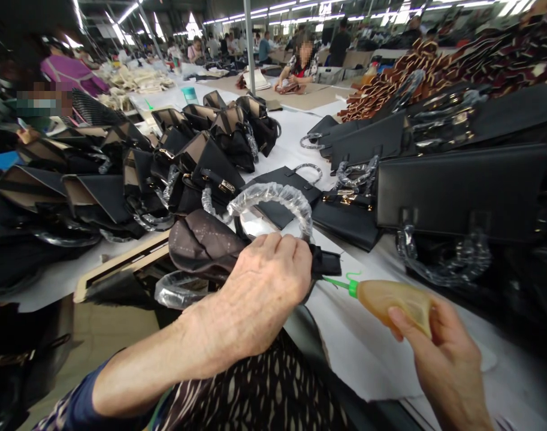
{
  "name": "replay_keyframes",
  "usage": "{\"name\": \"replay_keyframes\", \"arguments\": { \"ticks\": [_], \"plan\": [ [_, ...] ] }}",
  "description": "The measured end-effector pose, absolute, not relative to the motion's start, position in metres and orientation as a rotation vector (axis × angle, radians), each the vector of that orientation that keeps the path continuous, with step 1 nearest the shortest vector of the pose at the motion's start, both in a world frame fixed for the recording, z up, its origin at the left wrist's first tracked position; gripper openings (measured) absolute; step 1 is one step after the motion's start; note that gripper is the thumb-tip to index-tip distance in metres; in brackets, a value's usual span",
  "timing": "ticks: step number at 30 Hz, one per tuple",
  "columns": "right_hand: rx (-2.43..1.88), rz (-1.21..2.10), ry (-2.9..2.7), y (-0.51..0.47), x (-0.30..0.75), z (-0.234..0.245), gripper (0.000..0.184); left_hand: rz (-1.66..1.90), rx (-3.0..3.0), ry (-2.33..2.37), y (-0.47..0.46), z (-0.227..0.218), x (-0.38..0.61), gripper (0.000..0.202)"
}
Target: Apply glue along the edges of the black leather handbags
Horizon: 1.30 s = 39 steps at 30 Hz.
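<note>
My left hand (264,278) is closed on a dark handbag (205,242) with a quilted brown lining, gripping it near its edge. The bag's handle (273,197), wrapped in clear plastic, arches above my knuckles. My right hand (439,353) squeezes a soft amber glue bottle (394,299) with a green nozzle (340,282). The nozzle tip points left and touches the black edge of the bag right beside my left fingers.
Many black handbags (457,191) with plastic-wrapped handles crowd the white table (295,129) to the left, centre and right. A stack of brown leather pieces (390,81) lies at the back right. Other people (302,60) work at tables further back.
</note>
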State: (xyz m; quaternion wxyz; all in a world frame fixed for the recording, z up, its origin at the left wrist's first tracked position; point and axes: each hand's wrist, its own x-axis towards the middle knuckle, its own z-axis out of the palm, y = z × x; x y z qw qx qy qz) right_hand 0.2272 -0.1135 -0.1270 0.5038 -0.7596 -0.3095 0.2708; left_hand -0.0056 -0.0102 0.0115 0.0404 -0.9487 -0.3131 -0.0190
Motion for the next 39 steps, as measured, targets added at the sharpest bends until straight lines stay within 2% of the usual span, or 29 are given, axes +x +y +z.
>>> {"name": "replay_keyframes", "arguments": {
  "ticks": [11,29,39],
  "plan": [
    [-1.86,0.686,-0.783,-0.119,0.22,-0.122,0.054,-0.18,-2.915,-0.944,-0.02,0.002,-0.017,0.031],
    [-1.815,0.676,-0.802,-0.114,0.217,-0.12,0.049,-0.223,-2.95,-1.013,-0.023,-0.001,-0.021,0.03],
    [-1.87,0.803,-0.78,-0.121,0.216,-0.118,0.05,-0.419,-2.918,-1.013,-0.038,-0.015,-0.034,0.044]
  ]
}}
